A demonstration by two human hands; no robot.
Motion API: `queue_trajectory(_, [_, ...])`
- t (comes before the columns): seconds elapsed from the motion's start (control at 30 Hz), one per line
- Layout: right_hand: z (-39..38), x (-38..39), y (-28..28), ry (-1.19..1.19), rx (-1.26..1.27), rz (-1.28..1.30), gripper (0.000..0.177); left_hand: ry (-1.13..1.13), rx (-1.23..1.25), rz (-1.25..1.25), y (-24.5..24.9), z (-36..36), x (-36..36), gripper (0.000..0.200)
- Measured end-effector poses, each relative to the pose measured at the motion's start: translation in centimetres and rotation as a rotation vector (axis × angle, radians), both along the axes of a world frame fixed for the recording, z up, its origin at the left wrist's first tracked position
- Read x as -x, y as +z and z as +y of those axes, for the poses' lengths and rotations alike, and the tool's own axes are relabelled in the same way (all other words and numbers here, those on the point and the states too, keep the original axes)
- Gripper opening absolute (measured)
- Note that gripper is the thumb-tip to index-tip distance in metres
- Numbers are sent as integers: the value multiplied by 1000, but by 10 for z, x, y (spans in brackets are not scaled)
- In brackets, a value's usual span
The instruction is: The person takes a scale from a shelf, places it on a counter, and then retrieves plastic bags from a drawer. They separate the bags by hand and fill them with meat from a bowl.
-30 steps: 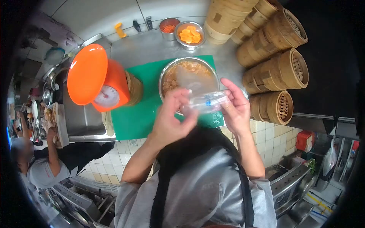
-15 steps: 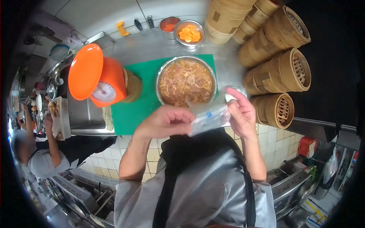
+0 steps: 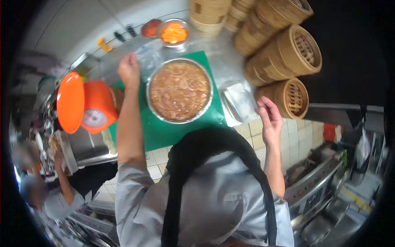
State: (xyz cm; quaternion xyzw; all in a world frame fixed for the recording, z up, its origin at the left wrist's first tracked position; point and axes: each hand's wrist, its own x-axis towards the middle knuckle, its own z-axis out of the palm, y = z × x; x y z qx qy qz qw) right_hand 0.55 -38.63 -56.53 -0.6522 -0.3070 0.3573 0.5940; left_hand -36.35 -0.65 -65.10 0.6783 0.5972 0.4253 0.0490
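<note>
Drawn apart since half a second ago, when close together on bag before bowl. Reaching now with left hand [image 3: 129,71] over far left part of counter [image 3: 222,66], fingers closed on clear plastic bag [image 3: 150,57], motion-blurred, between orange scale [image 3: 99,102] and bowl of carrot slices [image 3: 174,45]. Holding right hand [image 3: 270,119] near flat plastic packet [image 3: 240,99] by counter's near edge, fingers loosely bent, apparently empty. Leaving near rim of metal meat bowl [image 3: 180,122] uncovered on green cutting board [image 3: 161,134].
</note>
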Motion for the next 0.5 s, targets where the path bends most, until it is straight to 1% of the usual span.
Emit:
queue_trajectory(0.07, [-12, -7, -9, -42, 52, -72, 36, 68, 165, -149, 19, -1, -7, 25])
queue_trajectory(0.17, [-23, -11, -27, -30, 108, -186, 35, 106, 74, -299, 7, 26, 5, 24])
queue_trajectory(0.27, [-21, -7, -52, 4, 153, -291, 38, 93, -73, -253, -6, 41, 7, 23])
queue_trajectory(0.37, [-12, -12, -72, 59, 216, -750, 40, 75, -1, 36, -22, 42, 8, 21])
queue_trajectory(0.4, [-7, -12, -75, 72, 197, -781, 46, 60, 56, 61, -21, 38, 6, 22])
queue_trajectory(0.47, [0, -9, -84, 78, 216, -872, 50, 34, 167, 114, -20, 29, 4, 22])
queue_trajectory(0.5, [3, -9, -91, 81, 224, -917, 52, -13, 116, 85, -15, 23, -2, 23])
